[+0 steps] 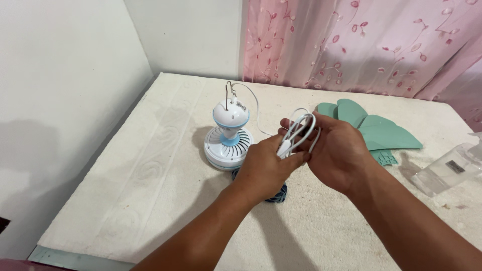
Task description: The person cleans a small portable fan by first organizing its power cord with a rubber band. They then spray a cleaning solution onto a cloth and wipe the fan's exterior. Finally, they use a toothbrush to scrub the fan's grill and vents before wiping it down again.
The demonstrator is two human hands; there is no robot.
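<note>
Nearest the camera, two bare forearms reach in over a table covered with a cream, embossed cloth [150, 165]. The left hand [263, 168] and the right hand [337, 153] meet just in front of the white, dome-topped fan motor unit with pale blue trim [228, 138], to its right side. Both hands are closed on a thin white cable gathered into loops [300, 131]: the left hand pinches the lower end of the bundle between thumb and fingers, and the right hand cups the loops from behind, fingers curled round them. The hands touch one another at the cable.

Under the left wrist, just in front of the motor unit, a dark blue ribbed piece [277, 194] peeks out (most of it is hidden by the hand, so its shape is hard to tell).

The motor unit stands upright on its round, slotted base. From the hands the cable runs up and back in an arc to a small metal hook [229, 92] at the top of the unit.

Right of the motor unit, beyond the right hand, lie several flat teal plastic fan blades [386, 131], overlapping. Farther right sits a clear plastic bag [452, 168].

Behind the motor unit hangs a pink curtain with a leaf pattern [361, 45], beside a white wall [65, 75].
</note>
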